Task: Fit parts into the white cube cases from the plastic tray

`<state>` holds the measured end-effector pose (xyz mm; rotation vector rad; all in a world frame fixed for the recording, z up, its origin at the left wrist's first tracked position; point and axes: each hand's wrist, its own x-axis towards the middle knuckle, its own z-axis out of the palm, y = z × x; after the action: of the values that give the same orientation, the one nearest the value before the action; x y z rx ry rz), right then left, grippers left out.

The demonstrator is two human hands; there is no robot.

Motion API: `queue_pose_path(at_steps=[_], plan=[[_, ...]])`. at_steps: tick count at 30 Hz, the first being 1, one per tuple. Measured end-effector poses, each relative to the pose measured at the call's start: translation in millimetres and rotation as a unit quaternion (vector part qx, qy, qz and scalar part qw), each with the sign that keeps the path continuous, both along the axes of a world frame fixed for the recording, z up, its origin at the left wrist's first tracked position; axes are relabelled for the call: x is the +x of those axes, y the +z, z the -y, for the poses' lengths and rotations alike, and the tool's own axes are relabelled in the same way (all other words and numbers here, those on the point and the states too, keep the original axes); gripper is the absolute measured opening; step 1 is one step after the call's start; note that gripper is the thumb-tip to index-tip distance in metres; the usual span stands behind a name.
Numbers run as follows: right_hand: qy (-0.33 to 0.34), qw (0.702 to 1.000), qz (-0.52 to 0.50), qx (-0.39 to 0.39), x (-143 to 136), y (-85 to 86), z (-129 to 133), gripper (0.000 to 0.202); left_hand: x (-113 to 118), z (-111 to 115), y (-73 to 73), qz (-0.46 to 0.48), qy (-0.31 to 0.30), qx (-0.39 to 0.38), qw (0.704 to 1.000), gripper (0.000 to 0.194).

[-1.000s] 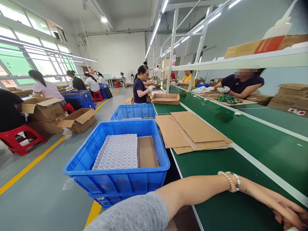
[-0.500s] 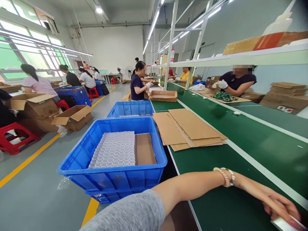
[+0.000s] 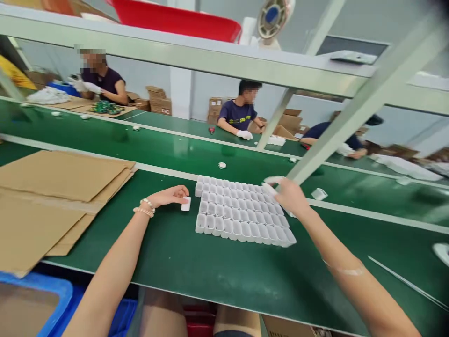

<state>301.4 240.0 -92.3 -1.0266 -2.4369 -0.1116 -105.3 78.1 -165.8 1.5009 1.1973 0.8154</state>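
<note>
Rows of small white open-topped plastic cups [image 3: 242, 213] stand close together as a block on the green table. Just left of the block, my left hand [image 3: 170, 195], with beaded bracelets at its wrist, pinches a small white plastic cup [image 3: 186, 204]. My right hand [image 3: 292, 196] is over the block's far right corner. Its fingers are closed on a white plastic piece [image 3: 270, 186], slightly blurred, that looks like another such cup. Beyond it, a single white cup [image 3: 319, 194] lies on the white line of the table.
Flat cardboard sheets [image 3: 63, 187] lie on the left, above a blue crate [image 3: 52, 292]. A slanted white post [image 3: 336, 131] rises behind my right hand to a shelf [image 3: 196, 56]. Small white parts [image 3: 222, 165] are scattered along the green belt. Other people sit across it.
My view has swung right, from the blue crates to the cup block. My left hand, stretched out at the right before, is now beside the block; my right hand has come into view.
</note>
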Motion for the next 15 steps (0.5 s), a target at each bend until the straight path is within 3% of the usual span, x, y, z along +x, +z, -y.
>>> queue_pose_path(at_steps=[3,7,10,15], plan=[[-0.051,0.981,0.131,-0.131,-57.0,9.1,-33.5,0.029,-0.5,3.8,-2.1,-0.005,0.012,-0.026,1.000,0.052],[-0.069,0.963,0.173,-0.195,-136.1,-1.1,-85.4,0.048,1.0,2.7,-5.6,0.025,0.023,-0.038,0.999,0.056],[-0.089,0.955,0.172,-0.225,-166.9,-15.2,-110.2,0.059,2.8,1.1,-6.0,0.030,0.027,-0.031,0.999,0.057],[-0.107,0.948,0.158,-0.254,-189.7,-30.6,-132.1,0.056,4.7,2.0,-2.0,0.021,0.031,-0.033,0.999,0.057]])
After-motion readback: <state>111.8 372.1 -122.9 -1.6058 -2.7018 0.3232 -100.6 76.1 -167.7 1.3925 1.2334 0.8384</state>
